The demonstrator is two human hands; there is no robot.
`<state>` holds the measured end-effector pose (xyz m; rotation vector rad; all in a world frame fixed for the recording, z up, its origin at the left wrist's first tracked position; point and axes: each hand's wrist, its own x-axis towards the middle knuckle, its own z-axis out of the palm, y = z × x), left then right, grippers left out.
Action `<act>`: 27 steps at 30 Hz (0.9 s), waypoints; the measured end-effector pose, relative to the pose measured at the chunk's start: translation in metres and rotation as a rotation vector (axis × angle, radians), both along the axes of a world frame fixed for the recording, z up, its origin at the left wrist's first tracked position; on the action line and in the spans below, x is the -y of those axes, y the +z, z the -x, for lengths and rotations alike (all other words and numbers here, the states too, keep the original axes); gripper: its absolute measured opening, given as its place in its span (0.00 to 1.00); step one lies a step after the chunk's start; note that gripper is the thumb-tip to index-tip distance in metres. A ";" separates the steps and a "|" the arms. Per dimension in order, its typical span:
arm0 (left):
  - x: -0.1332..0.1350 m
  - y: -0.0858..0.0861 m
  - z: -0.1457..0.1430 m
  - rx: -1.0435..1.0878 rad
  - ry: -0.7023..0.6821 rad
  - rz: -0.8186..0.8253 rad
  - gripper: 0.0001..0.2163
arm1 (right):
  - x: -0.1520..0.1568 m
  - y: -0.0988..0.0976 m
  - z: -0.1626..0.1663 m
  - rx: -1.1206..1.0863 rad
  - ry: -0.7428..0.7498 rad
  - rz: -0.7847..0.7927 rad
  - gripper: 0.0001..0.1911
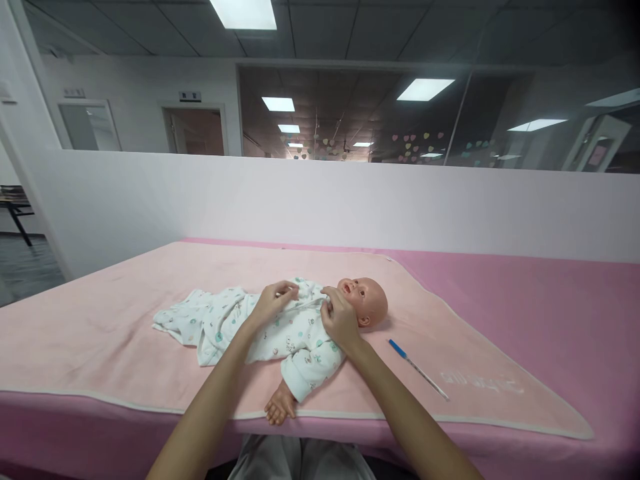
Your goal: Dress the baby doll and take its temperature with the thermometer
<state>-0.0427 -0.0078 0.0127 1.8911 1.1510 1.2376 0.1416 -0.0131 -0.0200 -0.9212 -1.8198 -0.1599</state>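
Note:
A baby doll lies on its back, its bald head to the right. It wears a white printed baby outfit with long sleeves. At the chest, my left hand has its fingers bent and closed on the outfit's front. My right hand is by the neck, its fingers curled and pinching the cloth near the collar. The fingertips partly hide the fabric there. One doll hand sticks out of the near sleeve, towards me. The outfit's leg part lies flat and loose at the left.
A thermometer-like thin stick with a blue end lies right of the doll. Beneath is a peach blanket with pale edging, spread over a pink table cover. A white low wall with glass above stands behind.

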 end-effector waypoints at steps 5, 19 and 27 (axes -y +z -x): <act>0.012 -0.002 0.010 -0.160 -0.145 0.025 0.14 | -0.006 0.017 0.012 0.315 0.126 -0.120 0.09; 0.005 -0.013 0.007 -0.118 -0.061 -0.083 0.06 | -0.014 0.011 0.021 0.214 0.155 0.017 0.04; 0.005 -0.015 0.004 -0.133 -0.007 -0.083 0.07 | -0.011 0.007 0.020 0.172 0.170 0.039 0.04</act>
